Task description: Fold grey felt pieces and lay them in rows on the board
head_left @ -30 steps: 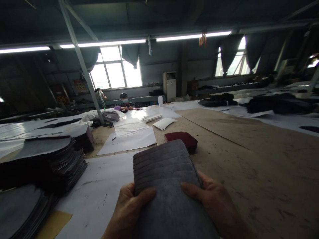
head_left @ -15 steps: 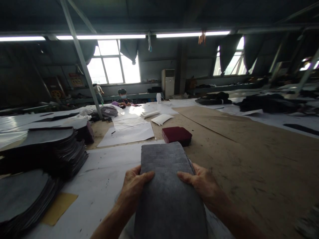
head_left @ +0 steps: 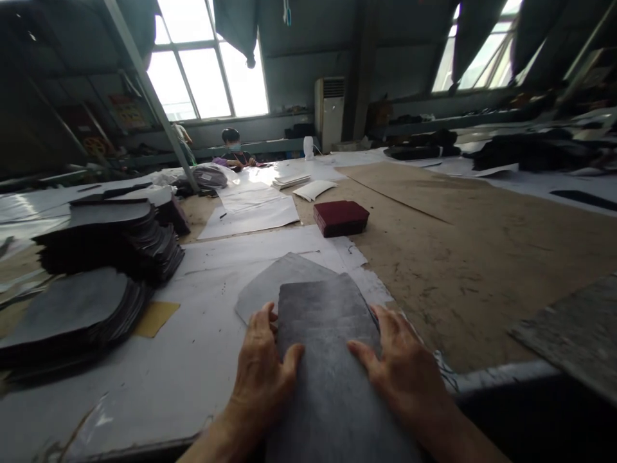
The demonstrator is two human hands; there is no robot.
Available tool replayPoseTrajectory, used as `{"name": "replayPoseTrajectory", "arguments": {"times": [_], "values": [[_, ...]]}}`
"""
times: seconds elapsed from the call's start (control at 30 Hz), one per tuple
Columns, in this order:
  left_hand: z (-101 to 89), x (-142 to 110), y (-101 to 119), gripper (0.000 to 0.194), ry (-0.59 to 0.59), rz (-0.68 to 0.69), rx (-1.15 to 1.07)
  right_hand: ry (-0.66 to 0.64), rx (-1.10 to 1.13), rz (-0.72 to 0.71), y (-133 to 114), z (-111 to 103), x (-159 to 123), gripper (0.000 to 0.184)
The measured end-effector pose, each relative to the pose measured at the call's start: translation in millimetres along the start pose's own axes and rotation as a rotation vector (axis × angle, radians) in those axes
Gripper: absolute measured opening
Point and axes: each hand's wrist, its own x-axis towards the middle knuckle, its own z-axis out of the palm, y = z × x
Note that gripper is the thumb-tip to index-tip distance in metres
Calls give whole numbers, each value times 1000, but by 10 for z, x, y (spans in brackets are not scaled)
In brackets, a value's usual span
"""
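A stack of dark grey cut fabric pieces lies lengthwise in front of me, its near end running out of the frame. My left hand is at its left edge, thumb over the top and fingers along the side. On the opposite edge, my right hand grips likewise, its fingertips partly hidden behind the stack. Beyond the stack, partly covered by it, a flat lighter grey pointed piece rests on the white paper. Farther back sits a maroon stack of cut pieces.
On the left stand tall piles of dark cut pieces and a lower grey-topped pile, with a yellow card beside it. A slanted post rises from the table. A person in a mask sits at the far side.
My view has tilted down. My hands and the grey stack have come lower and nearer the table edge, and the pointed grey piece behind them now shows. The fingers look more straightened.
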Motion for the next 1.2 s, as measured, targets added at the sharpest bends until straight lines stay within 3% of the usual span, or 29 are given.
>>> {"name": "replayPoseTrajectory", "arguments": {"times": [0.07, 0.13, 0.23, 0.33, 0.43, 0.5, 0.7, 0.77, 0.97, 1.1, 1.2], "values": [[-1, -149, -141, 53, 88, 241, 241, 160, -80, -217, 40, 18, -32, 44], [-9, -280, -247, 48, 72, 458, 393, 214, -87, -389, 84, -6, -40, 33], [-16, -405, -323, 51, 31, 772, 545, 110, -24, -537, 141, -38, -39, 24], [-3, -441, -329, 57, -2, 914, 677, 28, -5, -573, 178, -34, -30, 22], [15, -446, -321, 58, -20, 903, 735, -4, -9, -570, 184, -42, 24, 21], [24, -460, -321, 57, -15, 882, 724, -96, 5, -533, 162, -71, 89, 20], [41, -512, -341, 61, -18, 803, 637, -430, 59, -186, 43, -195, 250, 4], [61, -527, -339, 61, -15, 805, 635, -496, 115, -103, 34, -208, 255, 10], [175, -612, -277, 53, 103, 689, 537, -521, 204, -95, 75, -161, 282, 23], [222, -664, -254, 58, 110, 714, 550, -615, 225, -76, 79, -163, 355, 23], [253, -708, -244, 58, 132, 644, 548, -647, 245, -63, 91, -164, 380, 22]]}}
